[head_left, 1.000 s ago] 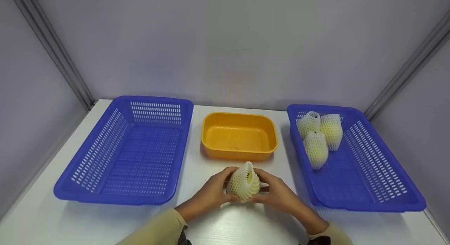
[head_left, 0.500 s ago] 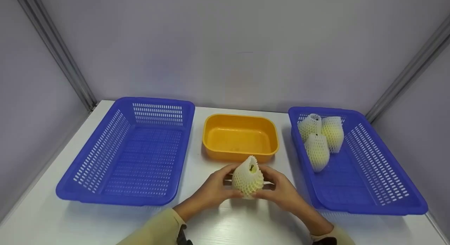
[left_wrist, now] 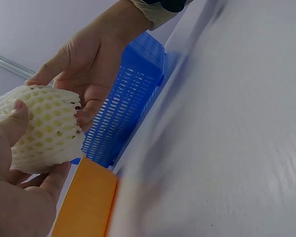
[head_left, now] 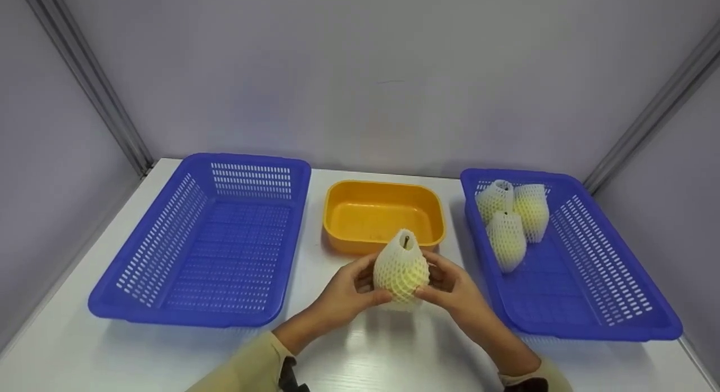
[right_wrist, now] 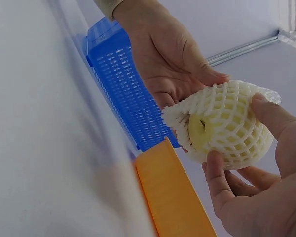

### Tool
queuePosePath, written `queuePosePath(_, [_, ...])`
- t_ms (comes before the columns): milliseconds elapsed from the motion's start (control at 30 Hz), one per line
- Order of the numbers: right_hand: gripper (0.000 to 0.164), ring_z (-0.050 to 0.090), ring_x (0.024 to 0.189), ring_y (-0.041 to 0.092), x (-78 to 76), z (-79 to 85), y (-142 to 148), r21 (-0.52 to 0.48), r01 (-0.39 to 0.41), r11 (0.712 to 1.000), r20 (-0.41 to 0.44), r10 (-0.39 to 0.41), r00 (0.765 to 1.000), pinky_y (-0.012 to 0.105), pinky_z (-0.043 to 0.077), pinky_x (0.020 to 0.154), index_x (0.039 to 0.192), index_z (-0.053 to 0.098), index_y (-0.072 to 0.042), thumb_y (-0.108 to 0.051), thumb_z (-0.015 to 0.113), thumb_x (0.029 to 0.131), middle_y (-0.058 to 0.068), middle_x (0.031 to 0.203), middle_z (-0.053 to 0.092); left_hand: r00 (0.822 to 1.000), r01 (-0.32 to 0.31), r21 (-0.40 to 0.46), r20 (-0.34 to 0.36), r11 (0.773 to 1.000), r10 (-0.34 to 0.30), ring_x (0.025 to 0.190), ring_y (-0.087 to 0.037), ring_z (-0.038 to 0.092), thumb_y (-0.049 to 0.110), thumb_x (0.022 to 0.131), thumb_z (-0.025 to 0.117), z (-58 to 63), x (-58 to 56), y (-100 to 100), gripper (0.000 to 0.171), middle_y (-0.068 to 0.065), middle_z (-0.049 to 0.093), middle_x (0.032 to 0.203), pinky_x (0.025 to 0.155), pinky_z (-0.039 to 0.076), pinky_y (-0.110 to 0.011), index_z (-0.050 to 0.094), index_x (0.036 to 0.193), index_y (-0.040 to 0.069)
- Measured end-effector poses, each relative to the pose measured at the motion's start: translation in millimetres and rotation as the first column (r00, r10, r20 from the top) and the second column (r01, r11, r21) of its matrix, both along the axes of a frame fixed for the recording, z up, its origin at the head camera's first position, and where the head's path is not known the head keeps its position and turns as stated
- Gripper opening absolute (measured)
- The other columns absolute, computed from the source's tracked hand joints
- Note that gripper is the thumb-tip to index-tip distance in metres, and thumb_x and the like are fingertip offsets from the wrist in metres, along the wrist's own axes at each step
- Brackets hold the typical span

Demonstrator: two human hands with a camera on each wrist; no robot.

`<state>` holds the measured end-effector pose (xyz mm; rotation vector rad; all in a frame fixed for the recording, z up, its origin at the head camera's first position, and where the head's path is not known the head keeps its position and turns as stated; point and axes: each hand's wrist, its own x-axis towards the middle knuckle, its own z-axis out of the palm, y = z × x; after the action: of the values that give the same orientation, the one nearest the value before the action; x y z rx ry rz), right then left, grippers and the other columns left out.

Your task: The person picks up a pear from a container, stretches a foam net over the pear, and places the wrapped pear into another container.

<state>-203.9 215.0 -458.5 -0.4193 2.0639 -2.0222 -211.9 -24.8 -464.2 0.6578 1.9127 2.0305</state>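
Observation:
A pale yellow pear (head_left: pixel 402 273) in a white foam net sleeve is held up between both hands over the white table, just in front of the orange tub. Its dark stem shows through the sleeve's top opening. My left hand (head_left: pixel 347 289) grips it from the left, with the thumb on the near side. From the right, my right hand (head_left: pixel 458 293) grips it in the same way, its other fingers partly hidden behind. In the right wrist view the net gapes at the pear's underside (right_wrist: pixel 200 131), baring smooth skin and a dark spot.
The orange tub (head_left: pixel 382 212) stands at the back middle. To its left is a blue slotted basket (head_left: pixel 185 318) with nothing in it. Another blue basket (head_left: pixel 568 291) on the right holds three netted pears (head_left: pixel 506 246) in its back left corner. Walls enclose the table's back and sides.
Both hands have lifted the netted pear upward and slightly to the right. It has turned so that its stem and the sleeve's opening show more clearly. Baskets and tub stay put.

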Motion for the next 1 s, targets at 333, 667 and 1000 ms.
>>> queuePosePath(333, [0.053,0.064,0.115,0.024,7.6,2.9,-14,-0.054,0.126,0.991,0.004,-0.125,0.992,0.033,0.055,0.096,0.142,0.042,0.0,-0.005,0.069,0.095,0.019,0.131,0.062,0.997,-0.053,0.083,0.065,0.995,0.048,0.122,-0.03,0.06,0.028,0.093,0.076,1.4,0.8,5,0.077,-0.021,0.053,0.137,0.099,0.054,-0.037,0.038,0.151,-0.005])
queuePosePath(667, [0.048,0.055,0.121,0.027,11.1,3.4,-21,-0.032,0.223,0.974,-0.074,-0.224,0.972,0.029,0.052,0.097,0.141,0.049,-0.001,-0.003,0.066,0.096,0.013,0.133,0.057,0.994,-0.065,0.138,0.093,0.988,0.052,0.119,-0.027,0.06,0.026,0.092,0.079,4.5,4.7,6,0.077,-0.02,0.051,0.136,0.098,0.055,-0.035,0.038,0.15,-0.005])
queuePosePath(1000, [0.028,0.066,0.105,0.027,12.0,0.0,-21,-0.187,0.337,0.923,-0.122,-0.362,0.924,0.037,0.06,0.087,0.127,0.052,0.007,-0.003,0.059,0.102,0.017,0.123,0.059,0.984,-0.176,0.178,0.041,0.968,0.171,0.115,-0.028,0.059,0.011,0.104,0.059,5.5,5.8,1,0.047,-0.02,0.053,0.129,0.093,0.057,-0.039,0.041,0.145,-0.004])
